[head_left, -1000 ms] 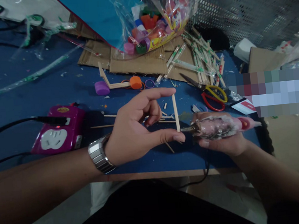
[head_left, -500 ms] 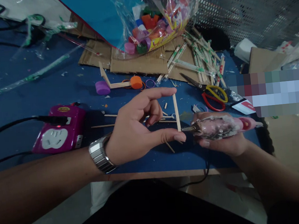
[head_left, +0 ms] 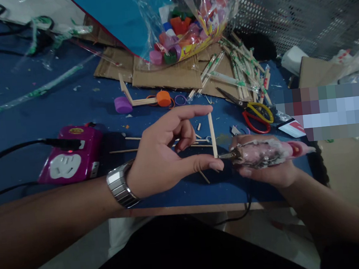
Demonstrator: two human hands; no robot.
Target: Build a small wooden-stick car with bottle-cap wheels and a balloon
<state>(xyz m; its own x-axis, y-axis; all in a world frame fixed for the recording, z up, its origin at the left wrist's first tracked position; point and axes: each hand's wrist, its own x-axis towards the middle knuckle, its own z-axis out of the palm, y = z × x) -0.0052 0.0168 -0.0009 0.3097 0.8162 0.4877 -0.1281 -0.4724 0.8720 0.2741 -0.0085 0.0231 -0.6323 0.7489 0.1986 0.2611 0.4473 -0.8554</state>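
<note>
My left hand (head_left: 171,148) pinches a short wooden stick (head_left: 212,135) end to end between index finger and thumb. In my right hand (head_left: 270,174) is a pink glue gun (head_left: 260,152), its body smeared with grey and white residue. The gun's metal nozzle (head_left: 227,155) points left and meets the stick's lower end by my thumb. Beyond my left hand lies a small piece made of sticks, with a purple bottle cap (head_left: 123,105) and an orange bottle cap (head_left: 163,98) at its ends. Thin loose sticks (head_left: 122,151) lie beneath my left hand.
Scissors (head_left: 255,112) with red and yellow handles lie beyond my right hand. A magenta power adapter (head_left: 73,155) with a plugged cable sits at left. Cardboard (head_left: 167,74), wrapped chopsticks (head_left: 244,67) and a clear bag of bottle caps (head_left: 185,34) are at the back.
Almost nothing differs. Both hands, the stick and the glue gun stay in place, with only a very slight shift.
</note>
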